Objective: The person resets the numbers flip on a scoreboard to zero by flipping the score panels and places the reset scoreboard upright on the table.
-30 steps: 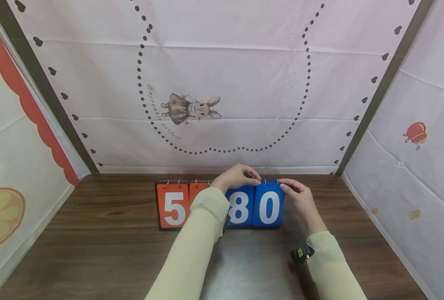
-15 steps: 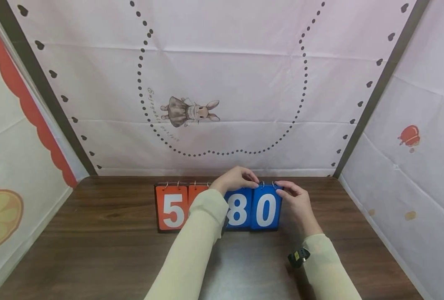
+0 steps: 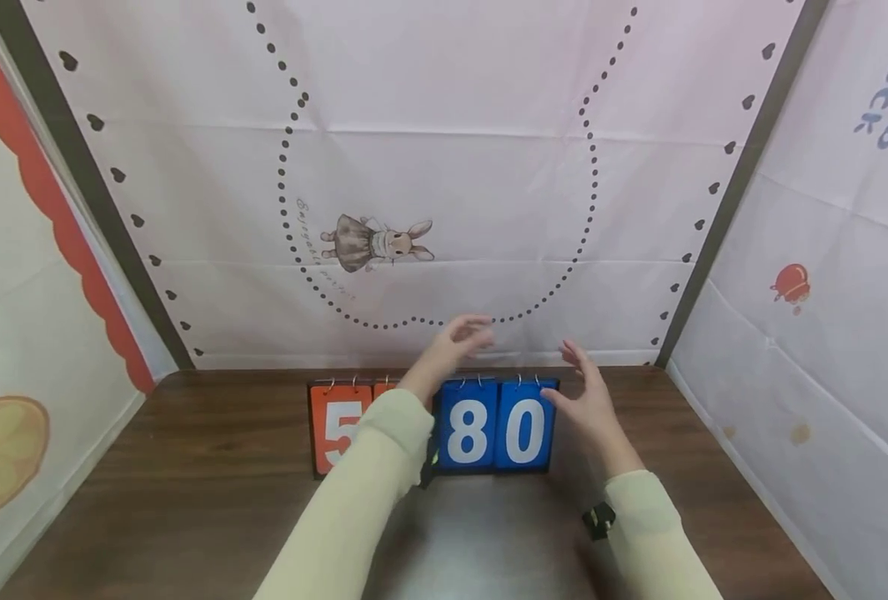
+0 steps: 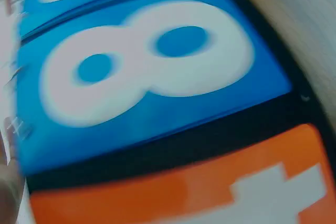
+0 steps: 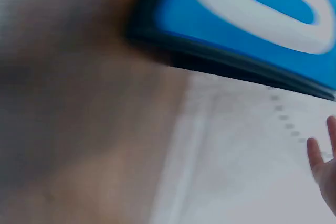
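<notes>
A tabletop flip scoreboard [image 3: 468,468] stands upright, its number cards hung on metal rings. The blue cards read 8 [image 4: 147,61] and 0 [image 5: 278,3]. One orange card shows a 5 [image 3: 338,425]; the other orange card [image 4: 131,195] is mostly hidden by the left arm in the head view. My left hand [image 3: 447,352] hovers above the scoreboard's top edge, fingers loosely bent and holding nothing. At the upper right corner, my right hand [image 3: 592,404] has its fingers spread and raised, the thumb in front of or beside the 0 card; contact is unclear.
The scoreboard stands on a brown wooden table [image 3: 218,500]. Behind it hangs a pale cloth wall [image 3: 489,208] with a printed rabbit [image 3: 376,242]. Cloth side walls rise at left and right. Black wrist devices [image 3: 599,520] sit at the sleeves.
Both hands have come off the rings at the top of the 0 card. The left hand has lifted up and left; the right hand's fingers have spread upward. The head view has tilted up slightly.
</notes>
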